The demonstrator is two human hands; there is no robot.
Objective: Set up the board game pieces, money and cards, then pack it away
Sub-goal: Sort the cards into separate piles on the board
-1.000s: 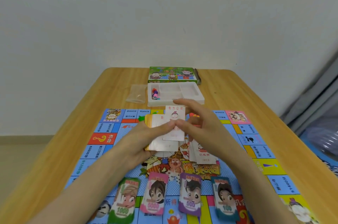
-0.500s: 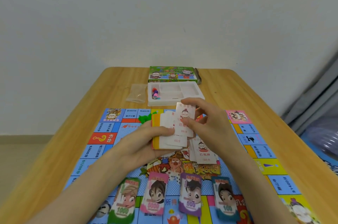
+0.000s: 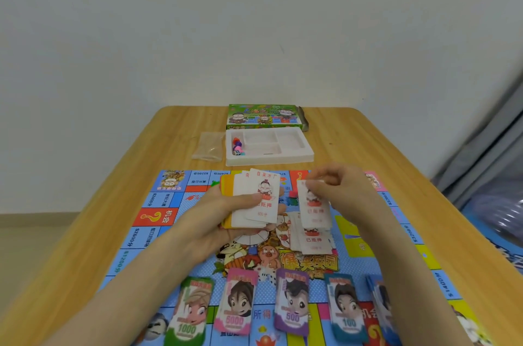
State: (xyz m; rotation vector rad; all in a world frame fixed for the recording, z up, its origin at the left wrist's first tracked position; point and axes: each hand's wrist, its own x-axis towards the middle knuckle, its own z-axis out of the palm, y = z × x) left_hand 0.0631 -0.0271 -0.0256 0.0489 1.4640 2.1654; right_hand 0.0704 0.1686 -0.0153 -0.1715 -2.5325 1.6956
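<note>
The colourful game board lies flat on the wooden table. My left hand grips a stack of white and orange cards, thumb pressed on the top card. My right hand pinches a single white card by its upper edge, just above a loose pile of cards on the board's middle. Along the near edge lie several stacks of play money: green 1000, pink 5000, purple 500, teal 100.
Behind the board stands a white plastic tray with small coloured pieces in its left compartment. The green game box sits behind it, a clear plastic bag to its left. Grey fabric and blue items lie off the table's right side.
My right hand has drawn one card off the stack in my left hand and carried it right and down, over the loose pile. The left hand stays put with the stack.
</note>
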